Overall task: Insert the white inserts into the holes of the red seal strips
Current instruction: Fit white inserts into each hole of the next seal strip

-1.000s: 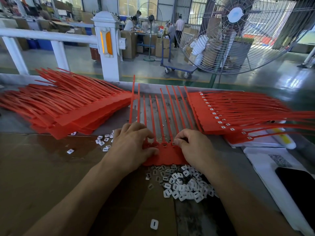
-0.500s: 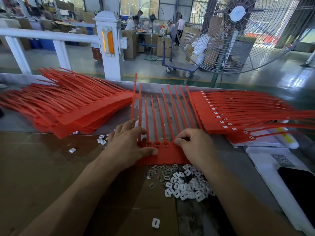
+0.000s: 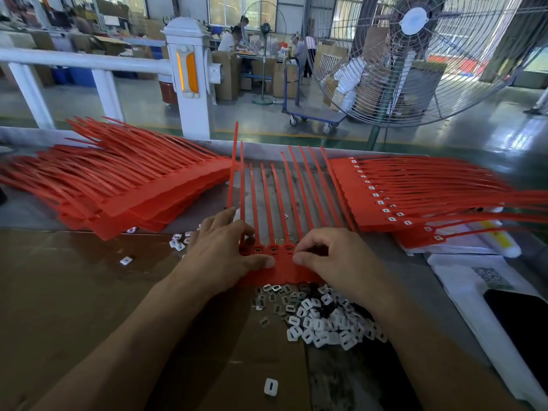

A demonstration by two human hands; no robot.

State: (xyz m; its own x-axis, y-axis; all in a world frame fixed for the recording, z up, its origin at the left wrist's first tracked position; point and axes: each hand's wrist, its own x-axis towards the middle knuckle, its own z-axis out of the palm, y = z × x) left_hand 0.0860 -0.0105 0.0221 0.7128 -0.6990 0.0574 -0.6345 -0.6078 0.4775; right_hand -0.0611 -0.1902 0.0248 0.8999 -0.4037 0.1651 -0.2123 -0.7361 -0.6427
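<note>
One comb of red seal strips (image 3: 281, 269) flat on the worktable, heads toward the person, tails fanned away toward the far edge. Three open holes visible in the row of heads between the two hands. Left hand (image 3: 221, 253) laid on the comb's left end, fingers fairly straight and spread, thumb pressed flat on the red band. Right hand (image 3: 335, 256) on the comb's right end, fingers curled down onto the heads, thumb tip on the band close to the left thumb; cannot tell whether an insert is pinched under those fingers. Heap of white inserts (image 3: 323, 318) just on the near side of the comb, partly under the right wrist, on brown cardboard (image 3: 74, 292). Single stray insert (image 3: 270, 386) nearer the person, a few more beside the left hand. Stack of unfilled combs (image 3: 124, 185) to the left, stack of filled combs (image 3: 400, 197) with white dots in their heads to the right. White papers (image 3: 462, 280) and a dark phone (image 3: 522, 318) at far right. Large pedestal fan (image 3: 415, 54) beyond the table.
</note>
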